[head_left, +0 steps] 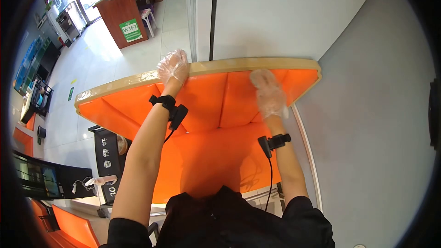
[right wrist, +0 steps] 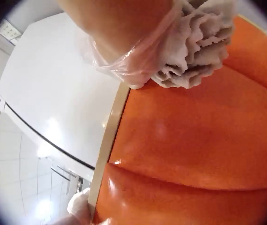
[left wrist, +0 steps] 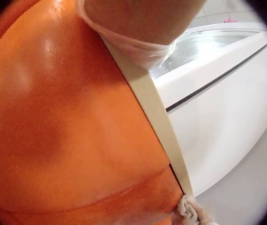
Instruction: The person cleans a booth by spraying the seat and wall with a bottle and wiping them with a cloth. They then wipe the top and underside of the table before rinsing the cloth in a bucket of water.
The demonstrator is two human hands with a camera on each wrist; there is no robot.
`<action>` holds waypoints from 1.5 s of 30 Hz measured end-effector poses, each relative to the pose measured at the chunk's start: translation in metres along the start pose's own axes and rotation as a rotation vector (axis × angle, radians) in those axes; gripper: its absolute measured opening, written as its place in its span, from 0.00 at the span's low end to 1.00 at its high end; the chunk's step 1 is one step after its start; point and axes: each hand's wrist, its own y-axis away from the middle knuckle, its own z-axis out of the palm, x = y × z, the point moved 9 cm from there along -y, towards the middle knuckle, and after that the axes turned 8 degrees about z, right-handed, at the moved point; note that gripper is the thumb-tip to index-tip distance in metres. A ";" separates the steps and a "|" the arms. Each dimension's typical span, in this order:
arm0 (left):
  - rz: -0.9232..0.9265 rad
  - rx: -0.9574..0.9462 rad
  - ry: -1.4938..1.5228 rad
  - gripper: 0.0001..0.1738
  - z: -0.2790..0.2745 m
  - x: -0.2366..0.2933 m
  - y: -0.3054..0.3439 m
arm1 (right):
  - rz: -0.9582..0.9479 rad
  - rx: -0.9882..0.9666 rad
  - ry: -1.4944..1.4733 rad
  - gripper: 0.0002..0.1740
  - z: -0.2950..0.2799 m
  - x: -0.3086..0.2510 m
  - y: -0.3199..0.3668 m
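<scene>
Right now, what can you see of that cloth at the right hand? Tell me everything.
The cloth is greyish, soft-looking fabric, crumpled into wavy folds with ruffled edges. Bunched in the gloved right grip, it appears to touch the orange backrest near its beige top edge. The grip hides part of it, and the head view is blurred there, so its full shape is unclear.

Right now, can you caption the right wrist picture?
Gloved right hand with a crumpled cloth at an orange backrest.

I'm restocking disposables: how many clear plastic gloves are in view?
2: the left glove, on the left hand at the tan rim; and the right glove, on the right hand with the cloth. No others show.
</scene>
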 end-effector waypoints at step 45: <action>-0.033 -0.019 0.054 0.19 -0.014 0.008 0.006 | 0.814 0.093 -0.424 0.19 -0.032 0.204 -0.029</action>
